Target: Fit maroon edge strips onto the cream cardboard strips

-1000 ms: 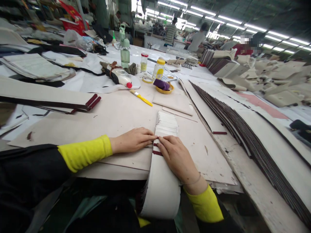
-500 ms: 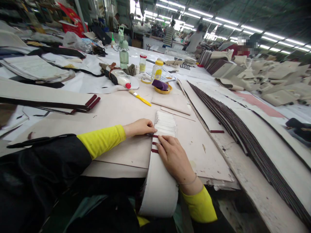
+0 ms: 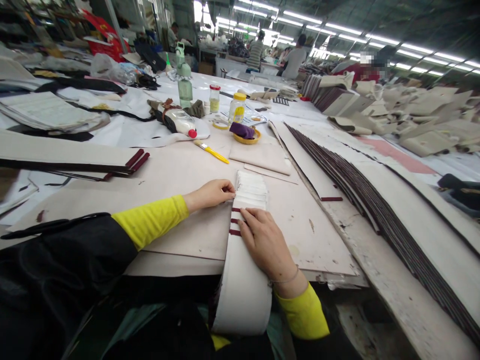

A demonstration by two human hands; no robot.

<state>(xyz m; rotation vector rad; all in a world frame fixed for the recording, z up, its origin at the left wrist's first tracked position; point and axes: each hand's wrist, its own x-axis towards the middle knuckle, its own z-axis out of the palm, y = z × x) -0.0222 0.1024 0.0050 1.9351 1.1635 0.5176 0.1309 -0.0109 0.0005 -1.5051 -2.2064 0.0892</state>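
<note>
The left hand (image 3: 212, 194) is shifted up-frame, pinching the fanned strip ends (image 3: 252, 189); the right hand (image 3: 264, 240) is pressed flat (fingers together) on the strip bundle (image 3: 243, 295), largely left unfanned.

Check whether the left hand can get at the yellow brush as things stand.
Probably yes: the left hand rests at the strip stack, and only bare board lies between it and the yellow brush.
</note>
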